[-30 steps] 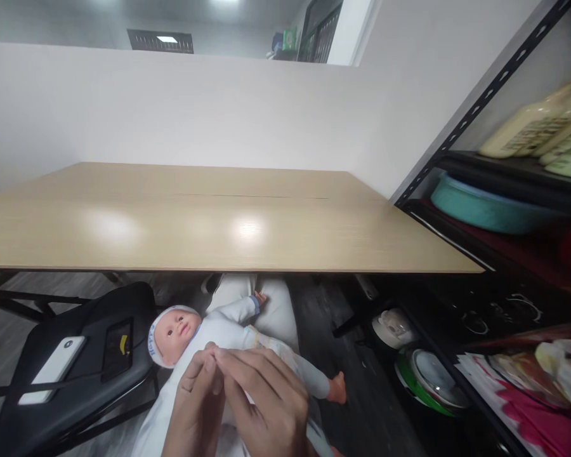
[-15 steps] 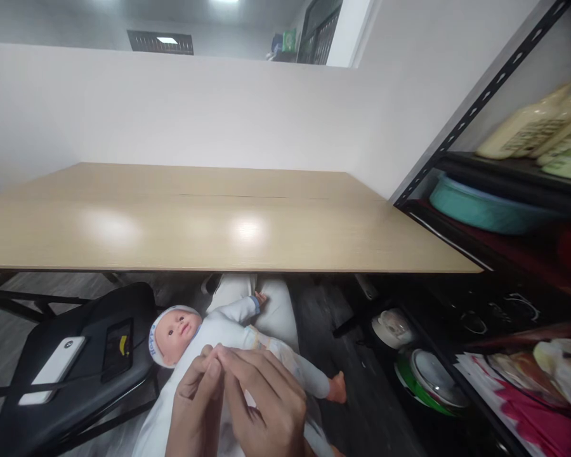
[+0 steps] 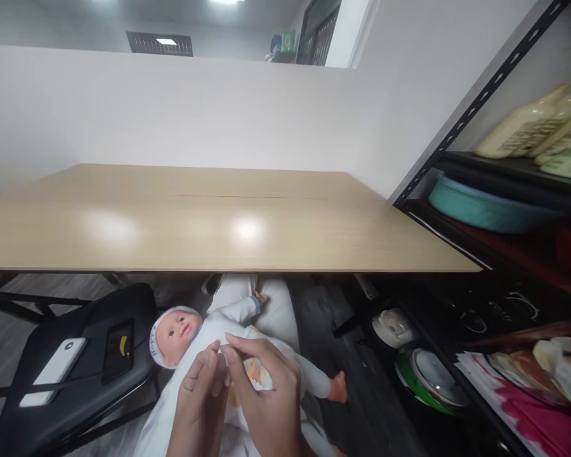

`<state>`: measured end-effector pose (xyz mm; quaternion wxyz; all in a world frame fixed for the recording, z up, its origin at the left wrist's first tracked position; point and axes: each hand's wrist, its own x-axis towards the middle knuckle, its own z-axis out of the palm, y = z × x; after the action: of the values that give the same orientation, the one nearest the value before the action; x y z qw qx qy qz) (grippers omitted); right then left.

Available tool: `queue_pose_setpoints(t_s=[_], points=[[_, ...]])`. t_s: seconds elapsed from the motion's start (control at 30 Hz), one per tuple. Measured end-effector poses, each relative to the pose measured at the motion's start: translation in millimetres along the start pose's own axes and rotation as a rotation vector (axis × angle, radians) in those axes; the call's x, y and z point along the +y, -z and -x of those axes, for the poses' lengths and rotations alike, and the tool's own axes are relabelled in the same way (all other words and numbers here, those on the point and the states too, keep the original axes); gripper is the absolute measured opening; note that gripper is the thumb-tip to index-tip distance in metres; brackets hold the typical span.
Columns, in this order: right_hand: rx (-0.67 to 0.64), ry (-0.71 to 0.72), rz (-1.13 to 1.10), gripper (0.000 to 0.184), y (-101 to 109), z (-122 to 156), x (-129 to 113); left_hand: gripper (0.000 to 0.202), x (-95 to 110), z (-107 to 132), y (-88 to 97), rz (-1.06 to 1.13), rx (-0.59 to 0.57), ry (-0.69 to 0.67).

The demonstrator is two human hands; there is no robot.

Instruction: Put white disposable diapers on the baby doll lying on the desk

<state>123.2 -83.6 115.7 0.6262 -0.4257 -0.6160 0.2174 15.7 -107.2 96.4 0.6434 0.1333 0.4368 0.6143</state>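
A baby doll [image 3: 228, 330] in a white outfit and a cap lies on its back across my lap, its head to the left and a bare foot to the right. Over its belly, my left hand [image 3: 200, 384] is closed in a pinch, thumb against fingertips. Close beside it, my right hand [image 3: 266, 387] also pinches, its fingertips nearly touching the left ones. A tiny whitish bit shows between the fingertips, too small to name. An orange-and-yellow print [image 3: 257, 371] on the doll's clothing is visible through the gap in my right hand.
A wooden table [image 3: 219, 228] stands in front, its edge above the doll. On the left, a black chair [image 3: 90, 374] bears a white power bank [image 3: 57, 368] and a dark phone-like device [image 3: 118, 349]. Shelves at right hold bottles [image 3: 537, 127], a teal basin [image 3: 485, 203] and green-rimmed dishes [image 3: 428, 381].
My fingertips have parted slightly, and my right hand has turned and opened a gap between thumb and fingers, so the print now shows. The doll has not visibly moved.
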Motion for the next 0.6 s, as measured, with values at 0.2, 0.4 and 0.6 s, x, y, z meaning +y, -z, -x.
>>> queue_pose_setpoints(t_s=[0.2, 0.4, 0.6], points=[[-0.119, -0.299, -0.197, 0.012, 2, -1, -1, 0.045, -2, 0, -1.0, -0.047, 0.006, -0.014], [-0.147, -0.372, -0.243, 0.011, 7, -3, -2, 0.048, -8, -1, 1.5, -0.06, 0.063, -0.044], [-0.197, -0.391, -0.205, 0.013, 14, -7, 0, 0.038, -14, -17, 26.5, -0.306, -0.027, -0.199]])
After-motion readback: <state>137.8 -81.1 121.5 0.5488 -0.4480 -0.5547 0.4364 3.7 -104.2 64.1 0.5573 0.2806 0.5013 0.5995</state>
